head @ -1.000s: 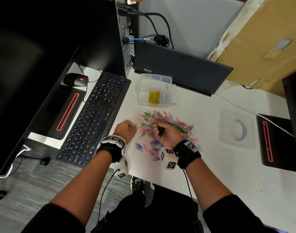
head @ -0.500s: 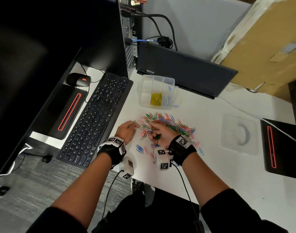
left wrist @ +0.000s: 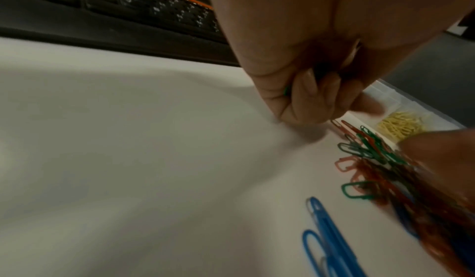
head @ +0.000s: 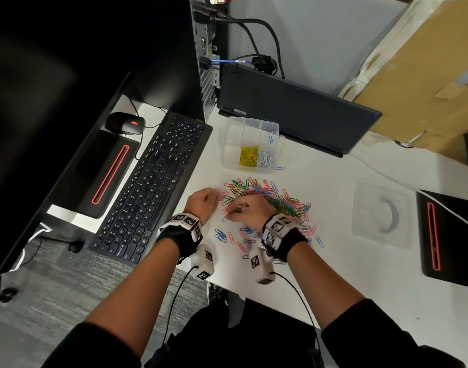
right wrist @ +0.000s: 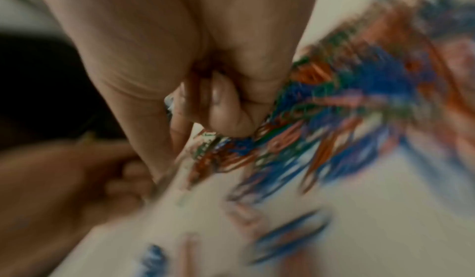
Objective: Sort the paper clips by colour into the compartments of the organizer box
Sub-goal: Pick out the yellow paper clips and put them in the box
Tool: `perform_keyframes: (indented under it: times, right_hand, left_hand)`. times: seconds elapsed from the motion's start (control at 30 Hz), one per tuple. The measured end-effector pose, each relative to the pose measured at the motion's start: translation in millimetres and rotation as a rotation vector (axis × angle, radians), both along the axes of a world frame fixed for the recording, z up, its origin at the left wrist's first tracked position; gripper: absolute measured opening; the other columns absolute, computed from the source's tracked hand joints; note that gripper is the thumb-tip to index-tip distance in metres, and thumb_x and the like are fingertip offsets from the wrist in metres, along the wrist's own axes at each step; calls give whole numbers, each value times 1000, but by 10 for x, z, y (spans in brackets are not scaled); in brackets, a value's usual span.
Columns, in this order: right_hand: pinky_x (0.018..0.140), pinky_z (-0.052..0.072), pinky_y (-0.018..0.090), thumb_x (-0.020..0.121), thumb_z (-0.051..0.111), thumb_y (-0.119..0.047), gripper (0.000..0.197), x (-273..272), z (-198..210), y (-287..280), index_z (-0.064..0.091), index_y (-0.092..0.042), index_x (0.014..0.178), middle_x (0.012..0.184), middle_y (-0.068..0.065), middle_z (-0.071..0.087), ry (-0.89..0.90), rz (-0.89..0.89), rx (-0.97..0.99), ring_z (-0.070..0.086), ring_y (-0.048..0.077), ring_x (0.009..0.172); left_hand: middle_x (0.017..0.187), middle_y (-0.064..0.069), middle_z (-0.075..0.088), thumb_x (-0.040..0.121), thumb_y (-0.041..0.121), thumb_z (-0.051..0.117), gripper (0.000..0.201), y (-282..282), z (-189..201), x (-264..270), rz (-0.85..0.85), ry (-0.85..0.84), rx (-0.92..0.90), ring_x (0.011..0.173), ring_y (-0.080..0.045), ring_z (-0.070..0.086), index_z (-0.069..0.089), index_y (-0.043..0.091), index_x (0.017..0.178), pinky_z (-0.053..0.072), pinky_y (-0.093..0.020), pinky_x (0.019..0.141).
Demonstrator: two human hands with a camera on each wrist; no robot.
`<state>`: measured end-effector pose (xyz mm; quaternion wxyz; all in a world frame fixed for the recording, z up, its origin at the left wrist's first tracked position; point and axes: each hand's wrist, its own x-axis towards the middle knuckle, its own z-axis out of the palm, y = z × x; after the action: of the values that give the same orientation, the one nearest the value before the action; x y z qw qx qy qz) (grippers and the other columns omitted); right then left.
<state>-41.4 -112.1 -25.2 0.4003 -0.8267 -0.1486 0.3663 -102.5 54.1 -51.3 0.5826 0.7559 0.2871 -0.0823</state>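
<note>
The right hand (head: 245, 208) has been swept left across the paper clips (head: 280, 199), gripping green clips; the left hand (head: 202, 201) is closed on a green clip (left wrist: 286, 91), so green is judged next.

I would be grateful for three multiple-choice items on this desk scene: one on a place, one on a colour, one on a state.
1. Where is the organizer box?
A. beyond the clip pile
B. on the keyboard
C. at the desk's near edge

2. What colour are the clips left of the white clips in the box?
A. green
B. yellow
C. pink

3. How is the left hand?
A. flat
B. curled round clips
C. on the mouse

A: the box sits farther away than the pile.
B: yellow clips fill that compartment.
B: green shows between its curled fingers.
</note>
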Motion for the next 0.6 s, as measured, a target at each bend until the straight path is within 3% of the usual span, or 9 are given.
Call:
perform_keyframes:
  times: [0.07,0.1,0.17,0.2,0.23,0.3,0.37,0.47,0.6]
  right_hand:
    - [64,43,13,77,79,-10,12,-30,-11,54,78,-14,88,79,-10,70,-168,148,-52,57,-1,62]
    - [66,45,17,77,78,-9,12,-38,-29,81,77,-13,88,82,-6,72,-218,177,-66,59,4,64]
    - [70,49,21,78,77,-11,7,-43,-62,103,77,-13,85,86,-2,74,-278,204,-75,64,11,71]
    - [72,51,23,78,76,-12,4,-43,-76,101,76,-13,82,86,-2,74,-298,215,-91,64,11,72]
    - [73,51,23,79,76,-13,2,-46,-73,91,75,-12,81,85,-2,73,-324,227,-99,63,10,73]
    - [72,50,22,81,74,-13,4,-43,-71,52,75,-9,82,84,1,73,-331,221,-97,62,10,73]
    - [66,48,21,82,75,-15,8,-48,-71,-20,73,-7,82,79,2,71,-275,145,-39,61,9,67]
    - [63,47,18,87,72,-28,15,-14,-49,-180,73,-13,84,73,-7,64,-60,27,11,55,3,63]
    - [57,48,20,94,63,-18,11,3,76,-377,67,-7,97,80,3,60,649,-402,392,52,10,65]
  left_hand:
    - [67,3,64,98,22,44,30,6,-7,-2,-33,-20,56,63,-18,51,72,30,90,41,-27,61]
    - [75,0,68,97,18,44,32,12,0,5,-47,-22,72,68,-17,53,72,33,92,42,-26,63]
    - [92,0,73,95,18,46,32,36,-1,25,-70,-17,91,79,-15,58,72,34,91,45,-25,70]
    - [92,1,74,93,20,49,28,39,-9,40,-82,-18,113,79,-15,60,73,34,89,47,-25,74]
    - [85,2,72,92,23,55,21,38,-23,53,-103,-24,157,74,-16,61,73,33,88,49,-26,73]
    - [58,2,55,87,27,66,8,10,-4,79,-168,-56,268,54,-16,48,73,30,87,41,-25,58]
    - [49,8,41,83,23,71,7,-25,36,114,-241,-90,356,48,-10,38,73,28,87,34,-21,57]
    - [60,18,50,81,20,73,10,-49,98,180,-340,-100,478,57,-4,45,75,25,89,37,-18,65]
    - [85,9,68,82,30,74,7,-52,122,212,-386,-63,554,75,-10,56,74,24,86,44,-20,74]
